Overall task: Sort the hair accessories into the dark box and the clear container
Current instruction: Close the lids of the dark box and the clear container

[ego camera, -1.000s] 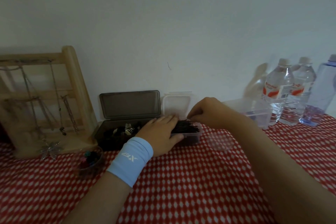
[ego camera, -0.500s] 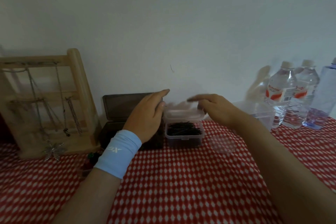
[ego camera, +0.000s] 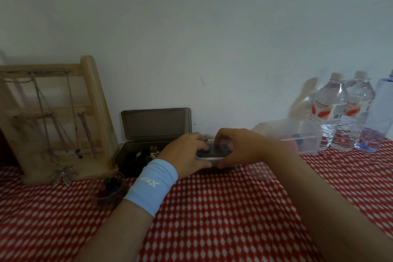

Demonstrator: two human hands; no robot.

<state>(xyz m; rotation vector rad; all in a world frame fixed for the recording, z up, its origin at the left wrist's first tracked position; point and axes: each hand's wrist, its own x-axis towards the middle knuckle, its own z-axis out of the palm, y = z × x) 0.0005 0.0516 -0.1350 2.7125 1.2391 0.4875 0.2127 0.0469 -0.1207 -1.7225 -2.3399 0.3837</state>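
Note:
The dark box [ego camera: 156, 125] stands open against the wall, its lid upright, with several dark and white hair accessories [ego camera: 148, 154] inside. Right of it sits the small clear container [ego camera: 212, 154] of dark hairpins, its lid now lying on top. My left hand [ego camera: 187, 155], with a light blue wristband, grips the container's left side. My right hand [ego camera: 236, 149] grips its right side, fingers curled over the lid and thumb at the front. Most of the container is hidden by both hands.
A wooden jewellery stand [ego camera: 57, 117] with hanging chains is at the far left. A small round cup [ego camera: 110, 191] of coloured bits sits by my left forearm. A larger clear tub [ego camera: 302, 136] and three water bottles [ego camera: 340, 110] stand at the right on the red checked cloth [ego camera: 212, 208].
Both hands left the hairpins, reached up to the container's raised lid, and brought it down. They now clasp the lidded container from both sides.

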